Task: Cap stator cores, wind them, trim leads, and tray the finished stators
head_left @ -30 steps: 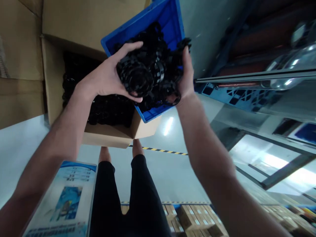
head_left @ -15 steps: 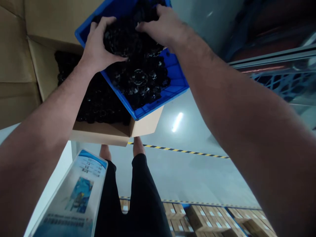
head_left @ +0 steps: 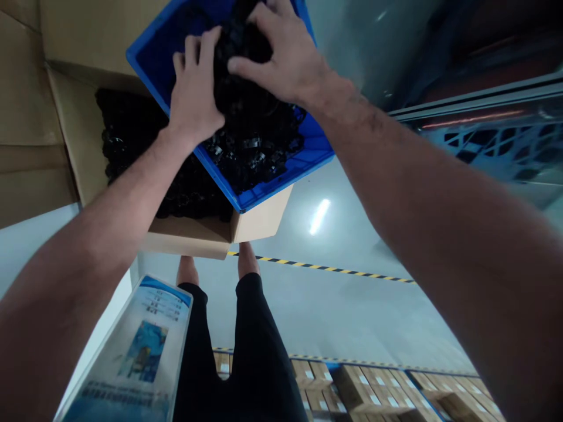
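Observation:
A blue bin [head_left: 317, 143] sits tilted over the right part of an open cardboard box [head_left: 189, 243]. Shiny black parts [head_left: 259, 155] are heaped inside the bin. My left hand [head_left: 196, 94] presses against the left side of a dark clump of these parts, its fingers bent. From the right, my right hand [head_left: 281, 55] curls round the same clump, thumb pointing left. Between them the clump is held above the rest of the heap. More black parts [head_left: 185, 187] fill the cardboard box under my left forearm.
A card in a clear sleeve [head_left: 132, 357] hangs in front of my legs. Yellow-black tape [head_left: 308, 265] crosses the shiny floor. Stacked cartons [head_left: 365, 390] show at the bottom, a metal rail [head_left: 475, 97] at the right. Large cardboard flaps [head_left: 26, 117] rise at the left.
My left hand has moved right, closer to my right hand, and its fingers have drawn together. My right hand has shifted slightly left. The black parts between them are gathered into a tighter clump.

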`<state>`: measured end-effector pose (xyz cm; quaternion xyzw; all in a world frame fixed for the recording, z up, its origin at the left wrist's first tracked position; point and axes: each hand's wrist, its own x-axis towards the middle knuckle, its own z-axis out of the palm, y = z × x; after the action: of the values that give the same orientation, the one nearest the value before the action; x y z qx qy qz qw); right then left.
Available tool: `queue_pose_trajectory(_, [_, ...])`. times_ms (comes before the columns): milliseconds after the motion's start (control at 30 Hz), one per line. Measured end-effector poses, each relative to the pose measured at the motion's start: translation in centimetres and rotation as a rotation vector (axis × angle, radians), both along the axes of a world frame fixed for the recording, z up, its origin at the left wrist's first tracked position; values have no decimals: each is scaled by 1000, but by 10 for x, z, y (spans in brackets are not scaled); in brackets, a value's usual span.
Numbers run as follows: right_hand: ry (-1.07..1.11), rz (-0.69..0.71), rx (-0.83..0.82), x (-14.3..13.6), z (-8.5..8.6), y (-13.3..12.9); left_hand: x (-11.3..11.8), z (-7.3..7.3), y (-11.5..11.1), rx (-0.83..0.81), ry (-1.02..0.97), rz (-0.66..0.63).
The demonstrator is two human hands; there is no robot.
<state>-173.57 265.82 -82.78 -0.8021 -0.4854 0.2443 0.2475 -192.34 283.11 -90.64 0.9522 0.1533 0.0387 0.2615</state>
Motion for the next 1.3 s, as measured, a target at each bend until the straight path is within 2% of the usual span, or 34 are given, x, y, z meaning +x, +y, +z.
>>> queue_pose_trajectory(33, [-29, 21, 6, -6, 1, -11, -9, 15, -18, -32, 32, 88])
queue_pose_trajectory(67, [-51, 30, 26, -10, 1, -25, -19, 30, -36, -56, 53, 104])
queue_pose_trajectory(133, [-88, 0, 85, -16, -3, -56, -34, 53, -74, -83, 99, 65])
queue_pose_trajectory(167, [-109, -24, 113, -18, -7, -72, -40, 59, -91, -94, 121, 27])
queue_pose_trajectory(233, [-143, -60, 145, -20, -18, -104, -48, 63, -122, -119, 158, -50])
queue_pose_trajectory(333, [-123, -91, 133, -25, -36, -144, -56, 58, -158, -136, 191, -117])
queue_pose_trajectory(467, [-79, -161, 128, -32, -53, -183, -68, 56, -181, -132, 227, -192])
queue_pose_trajectory(533, [-102, -184, 129, -34, -55, -200, -74, 55, -177, -121, 232, -225])
queue_pose_trajectory(600, [-138, -180, 128, -34, -53, -217, -76, 51, -160, -99, 226, -233])
queue_pose_trajectory(700, [-198, -164, 113, -38, -43, -235, -71, 42, -116, -81, 185, -216])
queue_pose_trajectory(767, [-254, -194, 100, -46, -35, -235, -63, 38, -83, -80, 165, -176])
queue_pose_trajectory(833, [-307, -205, 100, -58, -31, -220, -54, 38, -54, -56, 154, -131])
queue_pose_trajectory(900, [-319, -139, 95, -71, -34, -193, -43, 40, -32, -13, 146, -114])
queue_pose_trajectory(1000, [-225, 19, 73, -82, -48, -152, -29, 40, -14, 96, 148, -30])
queue_pose_trajectory(1067, [-154, 40, 70, -82, -57, -142, -21, 35, -8, 172, 165, 86])
queue_pose_trajectory(1133, [-152, -17, 84, -79, -61, -152, -15, 27, -5, 214, 133, 190])
queue_pose_trajectory(1200, [-220, -92, 93, -76, -62, -178, -12, 20, -4, 212, 50, 208])
queue_pose_trajectory(1300, [-284, -171, 92, -79, -62, -221, -4, 14, -4, 152, 38, -5])
